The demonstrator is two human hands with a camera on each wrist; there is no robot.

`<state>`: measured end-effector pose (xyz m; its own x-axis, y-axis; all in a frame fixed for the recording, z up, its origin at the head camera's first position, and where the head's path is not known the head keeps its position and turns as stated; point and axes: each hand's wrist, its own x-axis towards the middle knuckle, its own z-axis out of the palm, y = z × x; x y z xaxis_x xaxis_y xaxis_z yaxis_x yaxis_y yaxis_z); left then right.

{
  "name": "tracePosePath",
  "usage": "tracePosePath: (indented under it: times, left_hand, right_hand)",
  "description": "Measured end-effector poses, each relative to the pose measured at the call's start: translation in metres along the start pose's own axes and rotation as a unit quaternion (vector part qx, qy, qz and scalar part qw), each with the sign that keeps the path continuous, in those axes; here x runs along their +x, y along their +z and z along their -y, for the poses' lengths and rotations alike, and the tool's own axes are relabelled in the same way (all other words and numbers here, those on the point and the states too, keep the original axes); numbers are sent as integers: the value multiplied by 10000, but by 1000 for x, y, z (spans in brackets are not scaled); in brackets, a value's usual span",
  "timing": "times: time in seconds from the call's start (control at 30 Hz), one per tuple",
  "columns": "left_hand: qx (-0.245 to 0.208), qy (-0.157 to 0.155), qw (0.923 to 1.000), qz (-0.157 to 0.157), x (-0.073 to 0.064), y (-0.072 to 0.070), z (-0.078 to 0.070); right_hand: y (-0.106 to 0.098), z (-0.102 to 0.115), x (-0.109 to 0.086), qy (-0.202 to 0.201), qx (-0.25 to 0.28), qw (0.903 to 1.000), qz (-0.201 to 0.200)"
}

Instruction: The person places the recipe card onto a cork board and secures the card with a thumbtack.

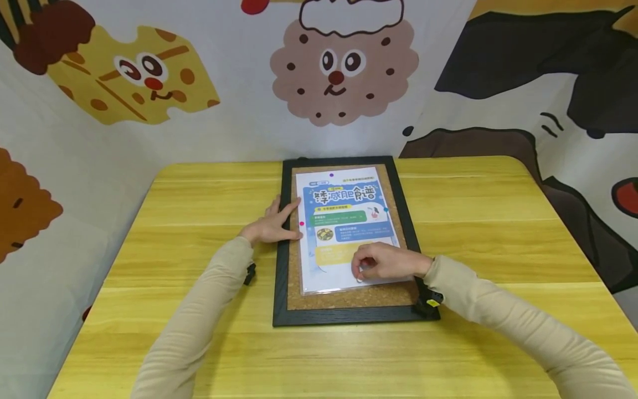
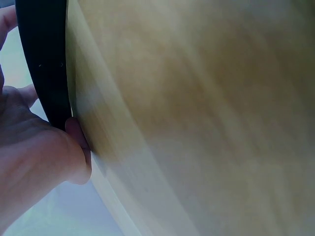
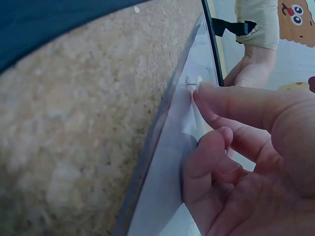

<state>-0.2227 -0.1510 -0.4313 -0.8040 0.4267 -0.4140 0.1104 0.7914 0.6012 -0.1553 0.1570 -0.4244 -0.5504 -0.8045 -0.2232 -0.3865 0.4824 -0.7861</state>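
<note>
A printed sheet in a clear sleeve (image 1: 326, 280) lies on a framed corkboard (image 1: 329, 302). Between thumb and forefinger my right hand (image 1: 384, 261) pinches a white-headed thumbtack (image 3: 199, 82) near the sheet's lower edge. The tack's needle points at the sheet; whether its tip touches, I cannot tell. My left hand (image 1: 269, 227) rests with spread fingers over the board's left side, its fingertips reaching the sheet's edge. Three tacks sit in the sheet's margins: a purple tack (image 1: 331, 175) at the top, a pink tack (image 1: 301, 223) on the left, a teal tack (image 1: 386, 209) on the right.
The board's raised black frame (image 1: 349, 316) surrounds the cork. Beneath is a yellow wood-grain table (image 1: 498, 233) with rounded back corners. A white cloth with cartoon biscuits (image 1: 344, 77) hangs behind the table.
</note>
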Motion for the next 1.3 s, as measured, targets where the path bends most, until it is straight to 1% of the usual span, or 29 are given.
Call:
tracePosePath:
  times: [0.23,0.43,0.5,0.6,0.73,0.87,0.93,1.07,1.17,1.3]
  left_hand:
    - [50,2,10000,-12,0,1,1]
    - [2,-57,10000,-76,-3,0,4]
    - [18,-62,10000,-72,-4,-1,5]
    - [26,-62,9999,-79,-6,-1,6]
    - [34,-75,9999,-107,-7,-1,8]
    - [12,-93,9999,-120,-8,-1,7]
    - [-6,-90,9999,-125,-8,0,6]
    - [-21,-22,9999,-117,-8,0,2]
    - [-24,41,9999,-133,-7,-1,-2]
    - [-27,100,9998,-178,-6,0,-4]
  right_hand:
    - [5,-3,0,76,246,9996,-146]
    - [7,-4,4,-109,270,9993,-241]
    - [8,-4,5,-221,205,9992,-271]
    - [10,-2,7,-403,-58,9987,-319]
    - [13,-1,8,-518,-294,9974,-396]
    - [14,0,7,-475,-209,9977,-445]
    - [14,0,5,-408,-86,9981,-461]
    - [12,-1,2,-184,270,9984,-458]
    - [8,-1,0,7,511,9980,-383]
    - [2,-2,-1,61,499,9983,-294]
